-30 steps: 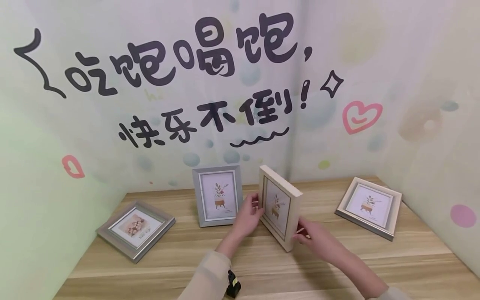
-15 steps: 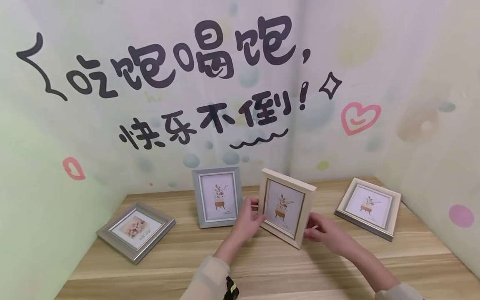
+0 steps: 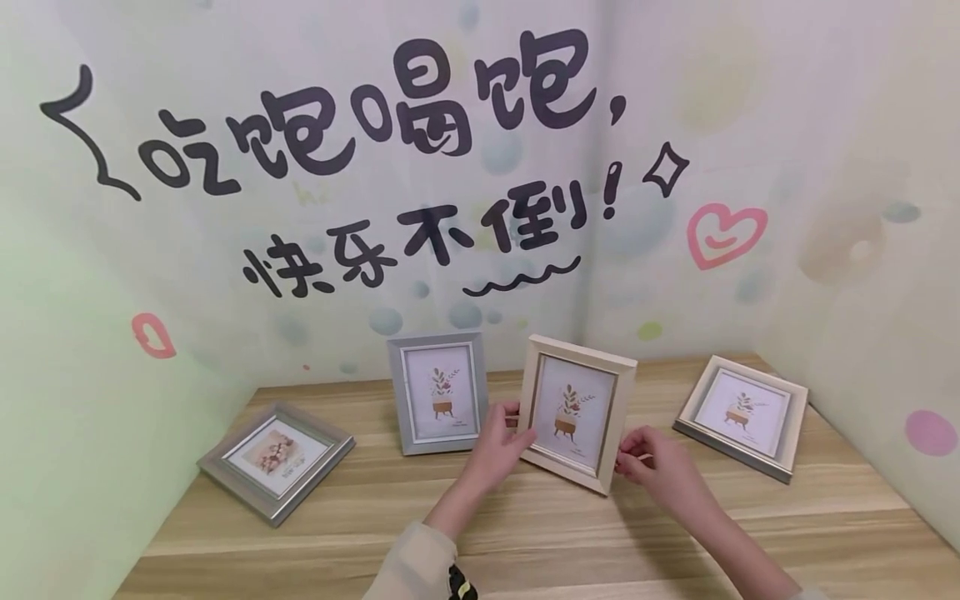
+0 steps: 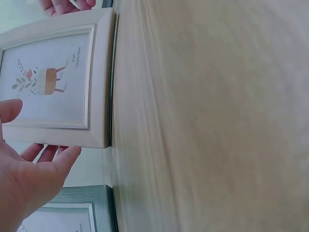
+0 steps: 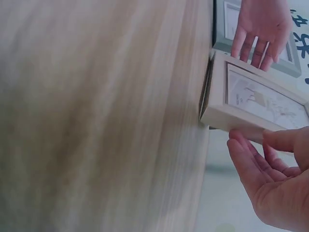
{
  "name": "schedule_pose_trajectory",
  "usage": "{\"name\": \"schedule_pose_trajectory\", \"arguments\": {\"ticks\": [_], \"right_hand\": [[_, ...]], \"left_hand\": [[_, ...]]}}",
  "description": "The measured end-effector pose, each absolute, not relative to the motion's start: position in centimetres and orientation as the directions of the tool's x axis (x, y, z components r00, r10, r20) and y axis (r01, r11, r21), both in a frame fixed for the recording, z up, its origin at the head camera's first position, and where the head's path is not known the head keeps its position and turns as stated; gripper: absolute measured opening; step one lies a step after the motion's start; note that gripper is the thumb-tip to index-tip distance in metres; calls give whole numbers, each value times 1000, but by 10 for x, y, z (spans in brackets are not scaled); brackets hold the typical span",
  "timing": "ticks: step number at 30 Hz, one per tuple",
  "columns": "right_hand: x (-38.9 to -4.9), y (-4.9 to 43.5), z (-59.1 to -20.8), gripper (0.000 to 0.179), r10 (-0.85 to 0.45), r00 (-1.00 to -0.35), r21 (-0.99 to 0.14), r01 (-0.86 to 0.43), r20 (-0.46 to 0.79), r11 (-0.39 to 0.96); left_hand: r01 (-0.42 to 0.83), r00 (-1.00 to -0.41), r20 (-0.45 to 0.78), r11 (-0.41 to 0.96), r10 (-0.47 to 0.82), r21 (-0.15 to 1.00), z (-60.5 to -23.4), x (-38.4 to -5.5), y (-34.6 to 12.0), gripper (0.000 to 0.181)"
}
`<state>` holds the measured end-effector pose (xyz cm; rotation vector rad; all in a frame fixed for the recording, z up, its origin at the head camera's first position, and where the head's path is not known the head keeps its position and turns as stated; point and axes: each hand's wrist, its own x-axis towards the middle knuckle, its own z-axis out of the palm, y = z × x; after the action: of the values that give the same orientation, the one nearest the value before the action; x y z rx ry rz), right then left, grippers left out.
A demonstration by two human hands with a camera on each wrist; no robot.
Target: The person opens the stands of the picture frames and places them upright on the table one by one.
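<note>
Head view is giving you the full layout: a silver-brown frame (image 3: pixel 276 462) is lying flat at left, a pale frame (image 3: pixel 744 418) is lying flat at right, and a blue-grey frame (image 3: pixel 438 396) is standing just left of the cream frame (image 3: pixel 576 417) on the wooden tabletop (image 3: pixel 375 537). Wrist views are leaving out both flat frames but are showing your fingertips better. Left wrist view is also displaying small print beside the plant picture (image 4: pixel 43 79). The cream frame is standing near-upright between your hands, its bottom edge meeting the tabletop. Your left hand (image 3: pixel 501 443) is gripping its left side, thumb (image 4: pixel 11 110) lying over the front, other fingers (image 4: pixel 67 157) reaching along the side edge. Your right hand (image 3: pixel 663 467) is touching the right side edge with bent fingers, thumb close by; can't tell whether it's pinching.
</note>
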<state>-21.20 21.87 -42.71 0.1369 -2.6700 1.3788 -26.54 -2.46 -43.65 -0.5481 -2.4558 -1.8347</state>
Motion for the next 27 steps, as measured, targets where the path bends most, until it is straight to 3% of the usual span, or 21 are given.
{"name": "schedule_pose_trajectory", "arguments": {"ticks": [13,20,27], "right_hand": [[-221,207,-408,53,-58,-984,-775,-169,169,609],[-245,205,-404,60,-79,-984,-774,-174,159,608],[-261,206,-410,62,-68,-990,-791,-142,127,595]], "left_hand": [[248,-959,201,251,199,936,-431,-264,-19,59],[273,-959,241,260,150,926,-432,-273,-11,65],[225,-974,198,350,111,910,-431,-277,-2,81]]}}
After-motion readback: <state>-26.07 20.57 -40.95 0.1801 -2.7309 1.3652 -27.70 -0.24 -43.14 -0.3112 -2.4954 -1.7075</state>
